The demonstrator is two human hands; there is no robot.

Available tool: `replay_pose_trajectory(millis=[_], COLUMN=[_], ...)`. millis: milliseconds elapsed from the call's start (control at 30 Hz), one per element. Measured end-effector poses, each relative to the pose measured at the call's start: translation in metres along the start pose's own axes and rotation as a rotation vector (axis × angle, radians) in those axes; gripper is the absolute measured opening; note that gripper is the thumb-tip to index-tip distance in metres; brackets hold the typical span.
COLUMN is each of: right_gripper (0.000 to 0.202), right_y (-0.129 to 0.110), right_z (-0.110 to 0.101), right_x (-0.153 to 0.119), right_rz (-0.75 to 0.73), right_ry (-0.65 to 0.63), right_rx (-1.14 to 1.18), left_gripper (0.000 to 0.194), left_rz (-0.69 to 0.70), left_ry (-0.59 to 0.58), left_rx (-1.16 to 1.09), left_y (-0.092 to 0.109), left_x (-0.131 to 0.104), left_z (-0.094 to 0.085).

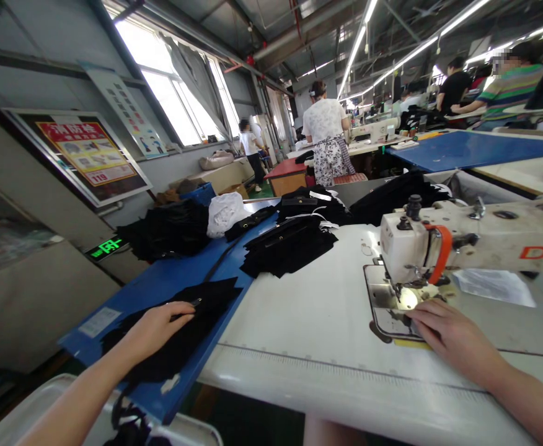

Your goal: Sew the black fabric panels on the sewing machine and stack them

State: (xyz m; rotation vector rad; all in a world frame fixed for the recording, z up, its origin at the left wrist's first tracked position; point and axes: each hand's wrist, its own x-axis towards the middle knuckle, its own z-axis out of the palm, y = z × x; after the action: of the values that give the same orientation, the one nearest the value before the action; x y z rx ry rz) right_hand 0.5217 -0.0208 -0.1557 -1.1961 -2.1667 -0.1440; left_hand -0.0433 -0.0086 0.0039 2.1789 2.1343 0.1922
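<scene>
My left hand (pixel 172 319) is closed on the black fabric (pixel 178 347), which lies spread over the blue board (pixel 155 282) at the left. A small shiny piece shows beside its fingertips. My right hand (pixel 443 328) rests at the metal plate (pixel 385 316) of the white sewing machine (pixel 490 238), its fingers together just below the lit needle area. Whether those fingers hold anything is too small to tell. A stack of black pieces (pixel 290 244) lies on the white table (pixel 299 316), between my two hands and farther back.
Behind the board sit a black fabric heap (pixel 167 229) and a white bundle (pixel 225 214). More black cloth (pixel 397 195) lies behind the machine. A clear plastic sheet (pixel 494 287) is under the machine arm. A person (pixel 326 124) stands beyond; several others are farther back.
</scene>
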Motion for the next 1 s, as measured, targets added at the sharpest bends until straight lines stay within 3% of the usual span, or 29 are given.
replay_pose_trajectory(millis=[100,267,467,600,667,767,833,1000], right_gripper=[0.028,0.028,0.028,0.026,0.026,0.026,0.026,0.028], right_y=[0.0,-0.001,-0.001,-0.002,-0.002,-0.002,-0.001,0.003], right_z=[0.0,-0.001,-0.001,-0.002,-0.002,-0.001,0.0,0.003], right_x=[0.0,0.001,0.001,0.002,0.002,0.002,0.0,-0.003], right_rz=[0.005,0.013,0.025,0.023,0.025,0.038,0.041,0.028], right_ry=[-0.006,-0.001,-0.023,-0.005,0.0,-0.02,-0.042,-0.048], right_rx=[0.014,0.023,0.018,0.031,0.034,0.029,0.018,-0.012], left_gripper=[0.054,0.039,0.039,0.045,0.05,0.049,0.047,0.049], left_rz=[-0.044,-0.145,-0.214,-0.017,0.087,0.123,0.094,0.084], left_ry=[-0.01,-0.003,0.328,0.476,0.417,0.127,0.012,0.142], left_rx=[-0.038,0.0,0.238,0.291,0.226,0.075,-0.012,-0.006], left_y=[-0.004,-0.002,0.023,0.03,0.031,0.032,0.029,-0.001], left_x=[0.002,0.009,0.006,-0.002,-0.01,-0.028,-0.038,-0.044], left_z=[-0.003,-0.01,-0.024,-0.007,0.011,0.032,0.037,0.03])
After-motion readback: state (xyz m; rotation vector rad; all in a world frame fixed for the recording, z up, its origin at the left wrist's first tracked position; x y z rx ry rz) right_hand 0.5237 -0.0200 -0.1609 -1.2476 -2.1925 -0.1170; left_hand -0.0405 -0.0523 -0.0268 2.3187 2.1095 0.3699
